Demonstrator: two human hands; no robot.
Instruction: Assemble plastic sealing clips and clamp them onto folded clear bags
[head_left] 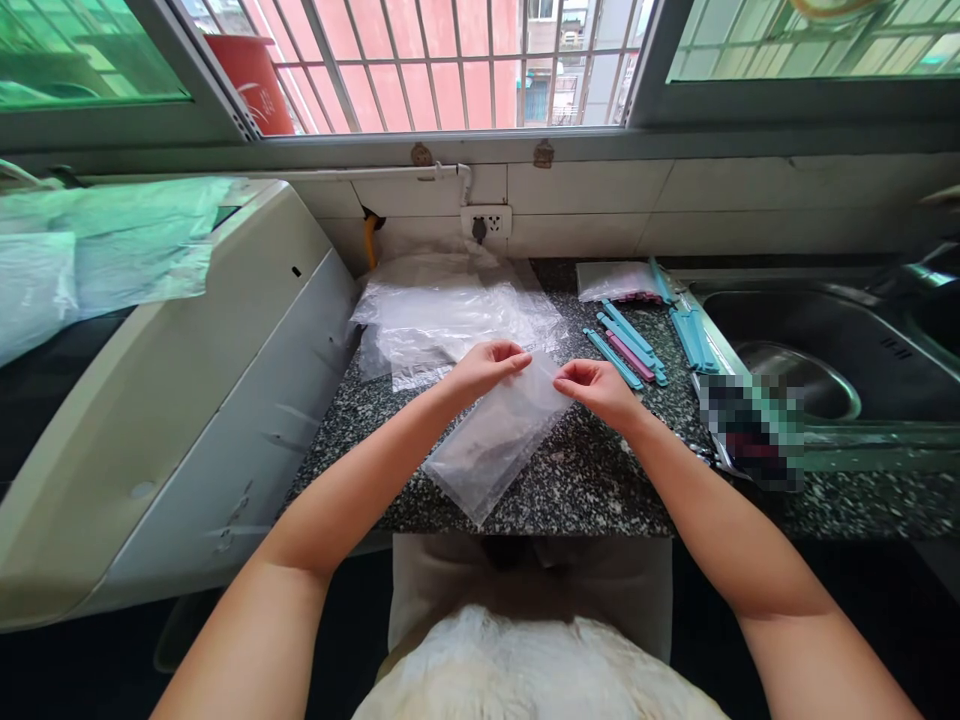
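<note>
A frosted plastic bag (495, 440) slants across the speckled counter, its near corner close to the front edge. My left hand (491, 366) pinches the bag's far end at its left corner. At the right corner of that same end, my right hand (598, 388) grips it between thumb and fingers. Just beyond my left hand lies a loose pile of clear plastic bags (450, 310). Right of the bag, several blue bag sealing clips (630, 340) lie side by side with a pink clip (628, 356) among them.
Another bag with a pink strip (616, 280) lies at the back. More blue clips (694, 338) rest beside the steel sink (810, 290) on the right. A blurred-out object (750, 430) sits at the sink's near corner. A white appliance (225, 420) bounds the left side.
</note>
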